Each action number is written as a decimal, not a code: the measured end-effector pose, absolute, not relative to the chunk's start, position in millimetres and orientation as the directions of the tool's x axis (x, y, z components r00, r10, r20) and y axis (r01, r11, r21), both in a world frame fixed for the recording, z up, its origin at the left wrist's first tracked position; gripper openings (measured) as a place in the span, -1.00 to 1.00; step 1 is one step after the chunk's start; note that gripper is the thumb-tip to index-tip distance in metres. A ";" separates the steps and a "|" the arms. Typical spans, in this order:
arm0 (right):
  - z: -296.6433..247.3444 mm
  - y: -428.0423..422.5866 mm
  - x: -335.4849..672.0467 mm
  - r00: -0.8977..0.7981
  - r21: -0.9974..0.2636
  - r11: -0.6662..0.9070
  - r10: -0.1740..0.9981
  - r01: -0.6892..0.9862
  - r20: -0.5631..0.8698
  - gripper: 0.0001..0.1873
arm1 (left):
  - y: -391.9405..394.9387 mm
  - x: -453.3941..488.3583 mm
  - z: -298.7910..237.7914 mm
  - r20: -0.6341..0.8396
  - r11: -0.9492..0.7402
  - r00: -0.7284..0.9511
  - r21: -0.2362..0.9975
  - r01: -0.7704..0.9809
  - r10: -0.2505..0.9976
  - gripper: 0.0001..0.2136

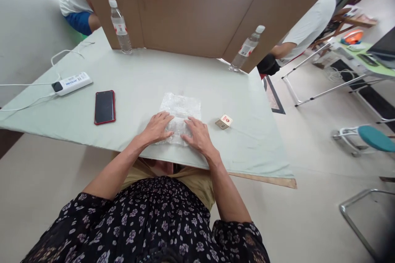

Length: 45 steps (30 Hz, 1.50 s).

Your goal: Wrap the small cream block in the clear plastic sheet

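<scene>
Floor [308, 218] pale throughout the room. Table [281, 181] under light green cloth [253, 148], faintly rumpled at right, with cardboard divider [197, 12] upright along the far side. Teal stool [376, 138] well off to the right. Bubble wrap [179, 107] near the table's front edge, beneath both hands: left hand [154, 128] spread, right hand [199, 133] likewise. Possible skid or bunching of light film, from uneven pressing on loose cloth. Small box [224, 121] close by, at risk from a rightward sweep.

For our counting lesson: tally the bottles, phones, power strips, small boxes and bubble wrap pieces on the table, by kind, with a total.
Bottles: 2
Phone: 1
Power strip: 1
Small box: 1
Bubble wrap piece: 1
Total: 6
</scene>
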State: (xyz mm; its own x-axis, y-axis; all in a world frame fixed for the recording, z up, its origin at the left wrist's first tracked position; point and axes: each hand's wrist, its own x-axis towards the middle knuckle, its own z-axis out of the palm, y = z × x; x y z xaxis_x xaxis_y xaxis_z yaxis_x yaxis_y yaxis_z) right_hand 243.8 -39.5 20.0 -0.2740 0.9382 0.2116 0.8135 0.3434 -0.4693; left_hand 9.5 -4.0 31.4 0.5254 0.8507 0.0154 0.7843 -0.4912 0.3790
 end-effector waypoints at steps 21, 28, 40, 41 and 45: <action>13.6 -24.6 352.9 0.375 -0.732 -0.085 0.895 0.676 0.242 -0.44 | -17.1 -4.6 1.8 0.153 -0.432 0.412 0.483 0.762 0.898 -0.32; 29.9 -17.3 269.3 0.056 -0.745 0.224 0.942 0.628 0.331 -0.43 | -19.6 -1.5 2.2 0.166 -0.413 0.381 0.475 0.777 0.909 -0.29; 2.4 -2.2 229.8 -0.239 -0.670 0.313 0.949 0.674 0.204 -0.40 | -21.6 -1.2 3.9 0.144 -0.410 0.391 0.476 0.778 0.909 -0.28; 2.3 -2.6 228.8 -0.232 -0.667 0.307 0.951 0.679 0.202 -0.40 | -21.6 -1.0 3.7 0.144 -0.409 0.390 0.478 0.778 0.910 -0.28; 1.4 -1.5 223.0 -0.226 -0.650 0.299 0.954 0.698 0.197 -0.41 | -18.9 -0.8 1.7 0.142 -0.406 0.387 0.477 0.779 0.911 -0.29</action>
